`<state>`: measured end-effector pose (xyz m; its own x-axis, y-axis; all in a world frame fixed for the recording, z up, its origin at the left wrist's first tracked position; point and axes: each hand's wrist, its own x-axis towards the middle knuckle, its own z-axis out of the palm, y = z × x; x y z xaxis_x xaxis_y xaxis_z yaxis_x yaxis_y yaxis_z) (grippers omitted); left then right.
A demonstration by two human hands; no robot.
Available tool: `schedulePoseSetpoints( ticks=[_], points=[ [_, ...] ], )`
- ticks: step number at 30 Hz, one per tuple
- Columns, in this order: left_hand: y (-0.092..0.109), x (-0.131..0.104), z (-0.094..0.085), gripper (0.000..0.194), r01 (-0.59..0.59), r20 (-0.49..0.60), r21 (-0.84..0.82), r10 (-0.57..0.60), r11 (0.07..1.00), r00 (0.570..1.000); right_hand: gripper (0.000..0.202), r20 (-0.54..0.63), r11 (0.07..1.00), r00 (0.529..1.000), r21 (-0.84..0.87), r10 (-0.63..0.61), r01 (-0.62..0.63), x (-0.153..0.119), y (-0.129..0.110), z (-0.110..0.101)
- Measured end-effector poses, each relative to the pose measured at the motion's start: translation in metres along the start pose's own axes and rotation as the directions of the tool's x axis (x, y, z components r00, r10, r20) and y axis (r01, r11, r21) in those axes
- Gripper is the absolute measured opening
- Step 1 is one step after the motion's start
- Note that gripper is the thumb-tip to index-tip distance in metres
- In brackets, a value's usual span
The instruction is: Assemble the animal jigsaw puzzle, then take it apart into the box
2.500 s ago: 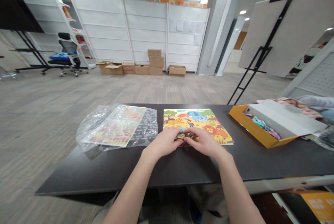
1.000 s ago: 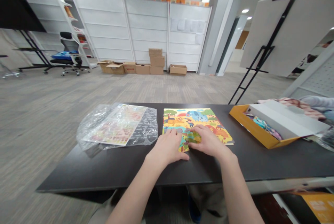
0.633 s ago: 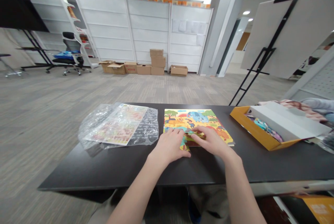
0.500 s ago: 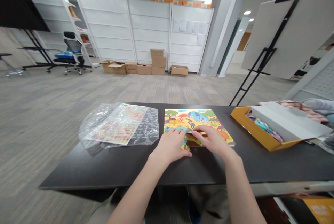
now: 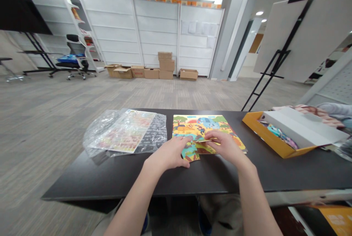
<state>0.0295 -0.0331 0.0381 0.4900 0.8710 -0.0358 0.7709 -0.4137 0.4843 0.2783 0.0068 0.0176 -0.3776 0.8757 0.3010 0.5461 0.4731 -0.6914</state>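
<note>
A colorful animal picture puzzle (image 5: 189,125) lies on the black table (image 5: 115,177). At its lower left a blue-green piece (image 5: 190,150) sits slightly askew, its lower edge jutting past the puzzle's front edge. My left hand (image 5: 176,151) rests at that piece's left side, thumb and fingers spread around its edge. My right hand (image 5: 222,144) is over the puzzle's lower middle, pinching a thin piece (image 5: 205,140) that is tilted and seen nearly edge-on.
Clear plastic packaging with a printed sheet (image 5: 132,129) lies left of the puzzle. On the right stands an open yellow box (image 5: 275,144) with colorful contents and a white flap. Folded cloth (image 5: 310,113) lies behind it.
My left hand has shifted left, showing more of the blue-green piece. My right hand now has a thin piece lifted at a tilt.
</note>
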Motion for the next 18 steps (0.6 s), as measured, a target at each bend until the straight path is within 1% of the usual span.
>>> schedulePoseSetpoints(
  ticks=[2, 4, 6, 9, 14, 18],
  points=[
    [-0.001, -0.002, 0.0, 0.087, -0.003, -0.009, 0.0, 0.003, 1.0, 1.0, 0.013, -0.035, 0.997, 0.999, -0.071, -0.014, 0.012, 0.002, 0.003, 0.002],
    [-0.001, -0.003, 0.001, 0.083, -0.019, -0.023, -0.005, 0.019, 1.0, 1.0, 0.015, -0.083, 0.991, 0.997, -0.133, -0.007, -0.004, 0.003, 0.005, 0.003],
    [-0.001, -0.002, 0.003, 0.075, -0.04, -0.032, -0.013, 0.04, 0.999, 0.999, 0.017, -0.122, 0.984, 0.992, -0.173, 0.023, -0.044, 0.003, 0.006, 0.005],
    [0.0, 0.001, 0.006, 0.062, -0.082, -0.046, -0.025, 0.081, 0.996, 0.996, 0.018, -0.135, 0.972, 0.988, -0.213, 0.071, -0.099, 0.003, 0.004, 0.008],
    [0.001, 0.008, 0.011, 0.052, -0.147, -0.06, -0.029, 0.145, 0.989, 0.988, 0.018, -0.17, 0.972, 0.982, -0.204, 0.078, -0.113, 0.005, -0.002, 0.01],
    [0.0, 0.012, 0.015, 0.052, -0.168, -0.076, -0.006, 0.167, 0.986, 0.983, 0.019, -0.178, 0.981, 0.983, -0.183, 0.036, -0.069, 0.006, -0.003, 0.011]
  ],
)
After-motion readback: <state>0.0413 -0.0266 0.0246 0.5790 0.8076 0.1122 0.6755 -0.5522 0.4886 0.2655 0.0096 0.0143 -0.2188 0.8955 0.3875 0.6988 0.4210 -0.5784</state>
